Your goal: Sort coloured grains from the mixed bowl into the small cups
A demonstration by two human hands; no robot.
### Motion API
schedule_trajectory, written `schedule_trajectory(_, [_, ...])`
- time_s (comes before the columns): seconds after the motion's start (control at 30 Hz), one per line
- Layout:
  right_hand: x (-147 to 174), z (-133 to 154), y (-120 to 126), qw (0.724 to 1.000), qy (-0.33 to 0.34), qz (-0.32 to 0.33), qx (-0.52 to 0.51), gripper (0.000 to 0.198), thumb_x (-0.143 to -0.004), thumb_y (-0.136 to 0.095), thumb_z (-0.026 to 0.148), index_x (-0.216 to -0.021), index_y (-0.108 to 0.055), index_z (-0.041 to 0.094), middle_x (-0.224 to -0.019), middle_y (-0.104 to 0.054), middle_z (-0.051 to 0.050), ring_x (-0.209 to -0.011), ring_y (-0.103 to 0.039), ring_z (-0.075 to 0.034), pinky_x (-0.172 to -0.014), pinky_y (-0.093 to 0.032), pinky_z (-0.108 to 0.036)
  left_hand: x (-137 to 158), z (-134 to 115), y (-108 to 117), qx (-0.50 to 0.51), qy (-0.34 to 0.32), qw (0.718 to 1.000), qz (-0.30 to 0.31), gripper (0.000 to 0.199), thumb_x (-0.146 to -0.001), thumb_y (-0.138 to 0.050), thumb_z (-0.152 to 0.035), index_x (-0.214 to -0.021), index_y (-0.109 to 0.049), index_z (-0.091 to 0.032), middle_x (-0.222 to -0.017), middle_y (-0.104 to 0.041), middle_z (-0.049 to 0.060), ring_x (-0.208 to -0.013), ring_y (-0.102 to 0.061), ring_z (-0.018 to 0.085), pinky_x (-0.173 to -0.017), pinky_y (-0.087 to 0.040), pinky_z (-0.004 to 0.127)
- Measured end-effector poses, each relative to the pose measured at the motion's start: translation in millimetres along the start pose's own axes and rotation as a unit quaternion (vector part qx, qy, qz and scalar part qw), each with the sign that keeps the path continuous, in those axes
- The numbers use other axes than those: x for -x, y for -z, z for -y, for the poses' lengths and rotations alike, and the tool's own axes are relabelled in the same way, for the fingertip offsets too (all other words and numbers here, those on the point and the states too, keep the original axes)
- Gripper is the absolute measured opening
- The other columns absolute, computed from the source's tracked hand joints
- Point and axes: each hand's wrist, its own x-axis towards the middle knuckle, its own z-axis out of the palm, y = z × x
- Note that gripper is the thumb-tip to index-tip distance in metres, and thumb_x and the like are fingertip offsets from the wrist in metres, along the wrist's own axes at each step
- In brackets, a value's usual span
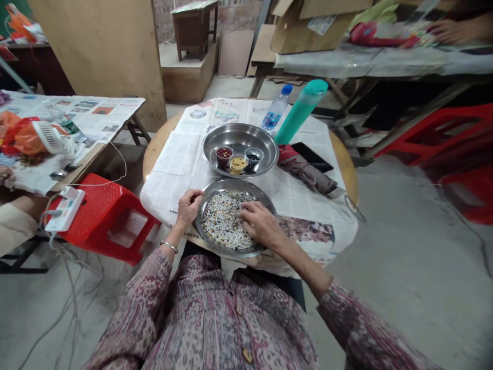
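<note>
Down among the beads [219, 218], the right hand [262, 225] hides its own fingertips, so whether they pinch anything can't be told; the beads' exact shapes are too small to make out. Upper right, a co-worker's hand [449, 31] blurs, the arm sliced off by the edge. The newspaper [175, 159] shows small print that won't read.

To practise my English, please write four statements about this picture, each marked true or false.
1. Three small cups stand in the far bowl. True.
2. The left hand is inside the far bowl. False: it is at the rim of the near bowl.
3. The right hand is at the small pieces in the near bowl. True.
4. The clear bottle near the far bowl has a red cap. False: its cap is blue.
</note>
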Motion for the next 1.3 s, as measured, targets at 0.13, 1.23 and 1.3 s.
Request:
schedule_trajectory(0.13, [12, -8, 8, 0.994, -0.101, -0.035, 0.013, 0.021, -0.09, -0.05, 0.016, -0.101, -0.068, 0.018, -0.107, -0.065, -0.012, -0.103, -0.058, -0.025, -0.091, -0.049, -0.038, 1, 0, 1, -0.008, -0.009, 1.0, 0.002, 0.012, -0.086, -0.057, -0.02, -0.09, -0.068, -0.018, -0.085, -0.064, 0.002, -0.078, -0.059, 0.014, -0.074, -0.049, 0.025])
schedule_trajectory(1.23, [34, 16, -16, 0.983, -0.153, -0.103, -0.013, 0.025, -0.088, -0.047, 0.008, -0.101, -0.066, 0.019, -0.106, -0.067, -0.01, -0.104, -0.059, -0.024, -0.093, -0.051, -0.037, 19, -73, -58, -0.34, -0.191, 0.847, 0.362, 0.017, -0.094, -0.057, -0.02, -0.111, -0.062, -0.021, -0.118, -0.053, 0.008, -0.11, -0.05, 0.024, -0.097, -0.049, 0.039])
schedule_trajectory(1.3, [36, 12, -15, 0.979, -0.162, -0.12, -0.026, 0.025, -0.088, -0.046, 0.009, -0.1, -0.066, 0.02, -0.104, -0.067, -0.01, -0.102, -0.06, -0.024, -0.092, -0.051, -0.038, 29, -77, -50, -0.314, -0.202, 0.834, 0.407, 0.015, -0.097, -0.05, -0.017, -0.104, -0.063, -0.02, -0.112, -0.055, 0.007, -0.105, -0.052, 0.021, -0.094, -0.05, 0.035])
